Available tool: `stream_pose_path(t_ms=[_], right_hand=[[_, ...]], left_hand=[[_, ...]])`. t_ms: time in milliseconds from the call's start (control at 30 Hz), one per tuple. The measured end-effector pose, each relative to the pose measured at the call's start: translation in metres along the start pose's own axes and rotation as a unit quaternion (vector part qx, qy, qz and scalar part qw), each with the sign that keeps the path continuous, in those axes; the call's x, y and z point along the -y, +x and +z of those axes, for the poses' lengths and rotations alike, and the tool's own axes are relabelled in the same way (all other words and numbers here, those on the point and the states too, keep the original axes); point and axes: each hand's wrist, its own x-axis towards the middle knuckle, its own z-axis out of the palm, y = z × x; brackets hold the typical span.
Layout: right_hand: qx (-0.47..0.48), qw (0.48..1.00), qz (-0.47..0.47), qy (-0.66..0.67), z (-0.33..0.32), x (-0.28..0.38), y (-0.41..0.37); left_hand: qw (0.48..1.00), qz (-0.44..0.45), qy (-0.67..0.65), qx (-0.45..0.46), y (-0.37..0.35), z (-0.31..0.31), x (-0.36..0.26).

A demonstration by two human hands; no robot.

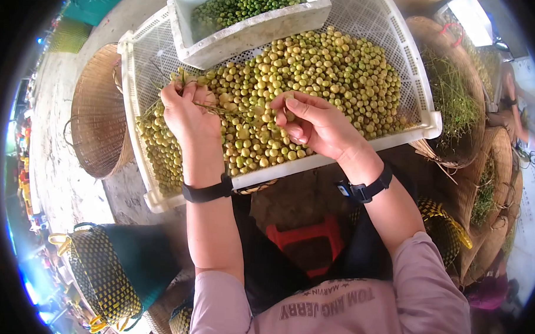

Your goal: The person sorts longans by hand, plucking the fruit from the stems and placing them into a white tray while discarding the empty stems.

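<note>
My left hand [190,112] is closed in a pinch on a thin green stem [213,108], which sticks out to the right across the fruit. My right hand [316,124] is just to the right, palm partly up. Its thumb and fingers are curled together, and whether a fruit is between them I cannot make out. Beneath both hands, small round yellow-green fruits [341,69] are heaped in a white plastic mesh crate [420,93]. A white foam box [254,34] holding smaller, darker green fruits [249,7] rests in the crate's far part.
A tall wicker basket [98,114] lies tilted at the left. At the right, another wicker basket [422,37] holds green stems [449,97]. A black-and-yellow woven basket [102,273] is at lower left. A red stool [306,236] shows between my legs. Another person's arm [511,93] appears at far right.
</note>
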Motion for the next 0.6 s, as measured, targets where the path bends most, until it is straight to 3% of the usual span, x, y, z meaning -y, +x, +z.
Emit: stream_pose_path(t_ms=[233,367,400,533,600], right_hand=[[-0.021,0.999,-0.007,0.041,0.003,-0.007,0.003],[-0.117,0.993,0.012,0.016,-0.001,-0.007,0.004],[-0.144,0.989,0.019,-0.021,0.002,-0.006,0.003],[-0.103,0.993,0.015,-0.063,0.013,-0.018,0.004],[-0.106,0.993,0.031,-0.033,0.029,-0.018,0.001]], left_hand=[[0.999,-0.034,-0.006,0.005,-0.002,-0.003,0.003],[0.998,-0.054,-0.015,-0.014,-0.01,0.004,0.001],[0.997,-0.057,-0.029,0.053,-0.006,-0.005,0.002],[0.997,-0.075,-0.031,-0.002,-0.011,0.003,0.006],[0.997,-0.076,-0.03,0.012,-0.012,0.002,0.007]])
